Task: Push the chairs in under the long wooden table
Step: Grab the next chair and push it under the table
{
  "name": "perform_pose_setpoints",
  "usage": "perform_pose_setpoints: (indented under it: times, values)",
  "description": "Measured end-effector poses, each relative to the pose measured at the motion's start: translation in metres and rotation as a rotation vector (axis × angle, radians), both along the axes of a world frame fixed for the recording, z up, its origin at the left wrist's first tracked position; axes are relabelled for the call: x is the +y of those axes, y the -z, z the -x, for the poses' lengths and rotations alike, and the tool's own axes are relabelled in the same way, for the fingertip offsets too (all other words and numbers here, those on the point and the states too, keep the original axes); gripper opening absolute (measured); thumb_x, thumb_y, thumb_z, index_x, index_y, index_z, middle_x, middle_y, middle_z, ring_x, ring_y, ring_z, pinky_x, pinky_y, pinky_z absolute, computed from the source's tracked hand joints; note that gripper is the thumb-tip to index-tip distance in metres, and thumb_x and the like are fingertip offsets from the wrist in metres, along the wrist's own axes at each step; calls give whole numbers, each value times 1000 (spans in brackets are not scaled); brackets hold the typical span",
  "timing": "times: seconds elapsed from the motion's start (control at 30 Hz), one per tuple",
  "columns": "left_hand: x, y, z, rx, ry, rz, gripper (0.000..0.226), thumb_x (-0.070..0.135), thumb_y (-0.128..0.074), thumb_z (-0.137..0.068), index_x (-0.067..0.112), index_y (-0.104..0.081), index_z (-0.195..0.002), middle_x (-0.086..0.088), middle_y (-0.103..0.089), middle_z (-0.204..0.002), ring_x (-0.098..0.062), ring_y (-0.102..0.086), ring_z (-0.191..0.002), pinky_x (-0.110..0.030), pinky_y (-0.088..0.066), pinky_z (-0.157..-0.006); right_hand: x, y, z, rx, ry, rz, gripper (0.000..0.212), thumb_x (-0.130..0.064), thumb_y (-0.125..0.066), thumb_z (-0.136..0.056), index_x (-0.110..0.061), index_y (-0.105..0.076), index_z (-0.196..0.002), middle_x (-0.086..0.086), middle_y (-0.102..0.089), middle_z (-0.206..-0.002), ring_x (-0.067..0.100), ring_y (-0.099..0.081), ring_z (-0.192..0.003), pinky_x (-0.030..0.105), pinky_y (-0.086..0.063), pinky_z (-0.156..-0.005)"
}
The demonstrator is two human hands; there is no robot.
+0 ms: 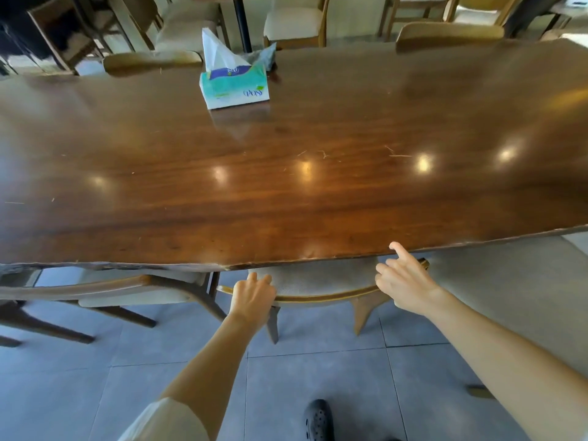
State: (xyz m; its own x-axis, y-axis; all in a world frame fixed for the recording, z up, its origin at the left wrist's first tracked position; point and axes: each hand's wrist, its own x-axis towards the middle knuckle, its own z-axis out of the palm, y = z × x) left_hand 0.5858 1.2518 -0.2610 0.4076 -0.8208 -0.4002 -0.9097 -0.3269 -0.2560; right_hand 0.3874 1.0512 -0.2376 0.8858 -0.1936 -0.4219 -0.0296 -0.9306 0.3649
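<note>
The left hand (253, 296) grips the left end of the chair (321, 296) backrest, while the right hand (405, 283) hangs loose-fingered over its right end, contact unclear. The seat is mostly hidden under the long wooden table (286, 192), front legs unseen.

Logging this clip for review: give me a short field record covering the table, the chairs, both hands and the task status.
table: long wooden table, glossy, with a tissue pack near its far edge
chair: chair in front of the person, seat partly under the near edge, backrest outside it
left hand: left hand grips the backrest's left part, fingers curled over the rail
right hand: right hand at the backrest's right end, index finger extended toward the table edge; grip unclear
neighbour: second chair to the left, partly under
status: chair not fully in
</note>
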Motion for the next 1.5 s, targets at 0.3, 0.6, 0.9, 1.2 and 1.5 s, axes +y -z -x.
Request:
perform_pose_setpoints:
  times: [0.3,0.6,0.9,1.2,1.5]
  values:
    - [-19,7,-34,16,-117,24,25,21,-64,-85,19,-58,-109,3,-60,-109,-20,-56,-103,-28,-41,-67,-26,11,-28,25,-146,-14,15,-6,-54,-87,-6,-65,-97,10,-64,-91,26,-62,-77,51,-12,-115]
    - [-23,-3,-33,187,-118,74,32,38,-64,-85,21,-60,-111,2,-62,-111,-21,-56,-106,-31,-41,-84,-14,6,-25,37,53,8,20,-13,-57,-93,-7,-62,-111,7,-63,-104,25,-59,-95,46,-25,-108]
    - [-60,-38,27,267,29,188,59,61,-49,-86,26,-45,-133,4,-58,-125,-22,-42,-122,-38,-29,-101,-25,-11,46,-172,163,-101,55,-42,-48,-97,-11,-36,-141,10,-47,-141,29,-46,-125,50,-15,-114]
    - [-105,-56,164,208,65,240,69,50,-46,-94,24,-15,-149,4,-28,-154,-27,-16,-143,-51,-14,-114,-63,-21,199,-172,298,-84,64,-52,-34,-99,-13,-22,-149,8,-28,-156,31,-31,-139,57,-1,-114]
    - [-155,-63,317,219,37,273,75,58,-36,-94,23,-2,-151,6,-18,-158,-28,-7,-145,-56,-10,-114,-109,-46,344,-152,281,-89,76,-59,-29,-96,-14,-7,-153,6,-22,-159,36,-17,-144,64,8,-110]
